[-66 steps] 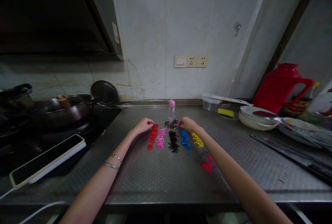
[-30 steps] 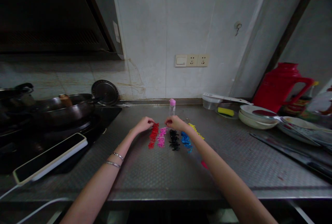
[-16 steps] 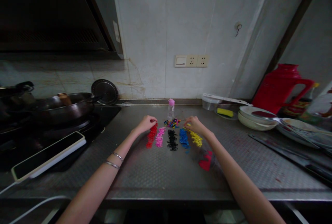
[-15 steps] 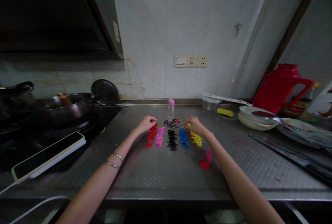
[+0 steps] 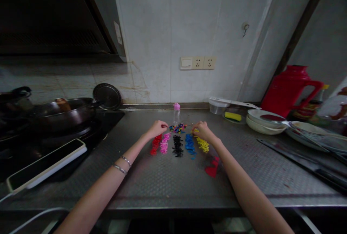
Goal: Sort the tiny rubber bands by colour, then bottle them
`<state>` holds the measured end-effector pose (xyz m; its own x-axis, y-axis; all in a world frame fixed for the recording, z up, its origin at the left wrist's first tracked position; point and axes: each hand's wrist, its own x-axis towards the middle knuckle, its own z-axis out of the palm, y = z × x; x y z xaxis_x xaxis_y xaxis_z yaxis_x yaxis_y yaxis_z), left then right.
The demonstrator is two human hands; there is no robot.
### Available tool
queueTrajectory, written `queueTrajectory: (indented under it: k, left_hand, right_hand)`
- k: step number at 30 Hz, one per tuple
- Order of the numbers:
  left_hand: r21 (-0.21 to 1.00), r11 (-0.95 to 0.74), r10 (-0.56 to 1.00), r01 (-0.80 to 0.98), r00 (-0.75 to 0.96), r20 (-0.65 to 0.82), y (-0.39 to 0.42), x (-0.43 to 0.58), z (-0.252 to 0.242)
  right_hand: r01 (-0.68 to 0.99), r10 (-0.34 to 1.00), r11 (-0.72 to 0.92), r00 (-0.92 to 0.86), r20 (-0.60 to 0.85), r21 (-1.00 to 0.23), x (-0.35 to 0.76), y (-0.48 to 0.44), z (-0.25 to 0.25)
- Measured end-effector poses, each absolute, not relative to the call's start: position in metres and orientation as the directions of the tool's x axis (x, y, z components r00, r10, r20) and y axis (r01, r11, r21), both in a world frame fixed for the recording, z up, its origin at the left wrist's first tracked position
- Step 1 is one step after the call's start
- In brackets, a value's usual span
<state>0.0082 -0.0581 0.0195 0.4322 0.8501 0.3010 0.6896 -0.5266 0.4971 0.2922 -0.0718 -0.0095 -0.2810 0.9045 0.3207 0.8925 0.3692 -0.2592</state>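
Observation:
Small elastic bands lie sorted in rows: red bands (image 5: 155, 145), pink bands (image 5: 164, 143), black bands (image 5: 178, 146), blue bands (image 5: 190, 144) and yellow bands (image 5: 202, 144). Behind the black row is a mixed-colour heap of bands (image 5: 178, 128). My left hand (image 5: 159, 128) hovers by the heap's left side, above the far ends of the red and pink rows, its fingers pinched. Also pinched, my right hand (image 5: 201, 130) is at the far end of the yellow row. Whatever either pinch holds is too small to make out. A clear bottle with a pink cap (image 5: 176, 113) stands behind the heap.
A red heart-patterned clear bag (image 5: 212, 167) lies beside my right forearm. At right are bowls (image 5: 265, 125), a long dark knife (image 5: 292, 158), a yellow sponge (image 5: 232, 116) and a red thermos (image 5: 287, 91). Leftward are a phone (image 5: 47, 163) and a pan (image 5: 67, 115) on the stove.
My left hand has moved right, from the far end of the red row toward the mixed heap. My right hand stays near the yellow row. The view has shifted slightly.

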Motion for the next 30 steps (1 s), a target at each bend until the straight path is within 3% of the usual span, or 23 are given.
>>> queueTrajectory:
  k: [6,17,30]
  left_hand:
    - [0.38,-0.584,0.811,0.718,0.538,0.23,-0.054,0.046,0.029]
    - [-0.018,-0.668,0.74,0.744,0.666,0.092,-0.051,0.097,0.026]
    - [0.047,-0.623,0.782,0.78,0.621,0.05,-0.047,0.092,0.023]
  right_hand:
    - [0.869,0.861,0.413,-0.276,0.428,-0.271,0.29,-0.074,-0.006]
    - [0.851,0.836,0.433,-0.257,0.486,-0.295,0.286,-0.081,-0.003]
    - [0.855,0.843,0.424,-0.253,0.475,-0.297,0.286,-0.081,-0.002]
